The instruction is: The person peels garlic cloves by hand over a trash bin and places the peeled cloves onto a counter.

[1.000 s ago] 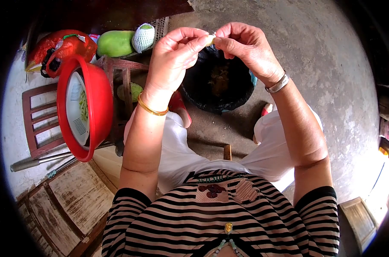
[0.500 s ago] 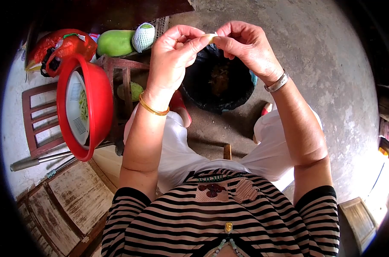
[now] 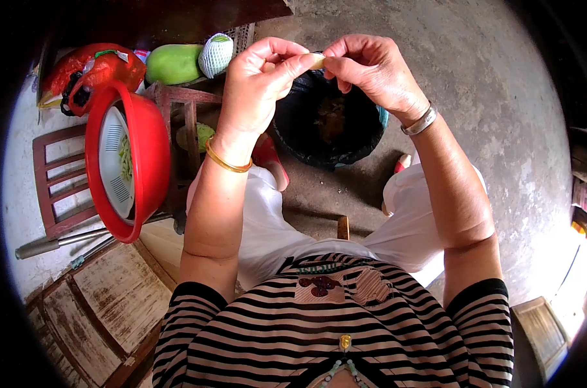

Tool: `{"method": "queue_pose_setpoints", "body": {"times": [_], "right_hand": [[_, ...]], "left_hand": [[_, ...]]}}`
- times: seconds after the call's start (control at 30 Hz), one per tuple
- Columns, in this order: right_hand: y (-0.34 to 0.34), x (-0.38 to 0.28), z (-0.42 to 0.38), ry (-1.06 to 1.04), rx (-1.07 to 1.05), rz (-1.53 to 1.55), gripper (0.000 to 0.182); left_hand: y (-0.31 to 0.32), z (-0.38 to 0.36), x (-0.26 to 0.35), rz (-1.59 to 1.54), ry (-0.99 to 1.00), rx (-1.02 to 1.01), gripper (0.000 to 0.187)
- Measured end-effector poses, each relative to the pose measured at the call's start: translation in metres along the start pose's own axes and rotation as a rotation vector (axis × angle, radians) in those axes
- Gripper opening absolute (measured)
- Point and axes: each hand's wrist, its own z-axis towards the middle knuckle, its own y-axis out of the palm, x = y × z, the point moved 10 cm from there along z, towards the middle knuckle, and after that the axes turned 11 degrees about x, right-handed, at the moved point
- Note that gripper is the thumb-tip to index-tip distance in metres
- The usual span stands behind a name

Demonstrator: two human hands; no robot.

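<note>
Between the fingertips of both hands is a small pale yellow-green vegetable piece (image 3: 317, 61), its exact kind too small to make out. My left hand (image 3: 261, 81) pinches one end with thumb and forefinger. My right hand (image 3: 372, 73) pinches the other end, fingers curled. Below them stands a bin lined with a black bag (image 3: 300, 145), with brownish scraps (image 3: 331, 119) at its bottom. To the left, a white colander (image 3: 109, 145) sits inside a red basin (image 3: 154, 161) and holds pale green pieces (image 3: 125, 158).
A wooden chair (image 3: 64, 174) supports the basin. Behind it lie a red plastic bag (image 3: 102, 68), a large green gourd-like fruit (image 3: 173, 64) and a fruit in a white foam net (image 3: 216, 57). Wooden panels (image 3: 115, 297) lean at lower left. Concrete floor (image 3: 487, 110) extends right.
Both hands have shifted very slightly, the right a little downward and the left a little leftward. Both still pinch the vegetable piece.
</note>
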Motion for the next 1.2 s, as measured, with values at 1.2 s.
{"method": "queue_pose_setpoints", "body": {"times": [1.2], "right_hand": [[0.007,-0.001,-0.001,-0.077,-0.072,-0.055,0.015]], "left_hand": [[-0.006,-0.002,-0.007,0.105,-0.050,0.012,0.008]]}}
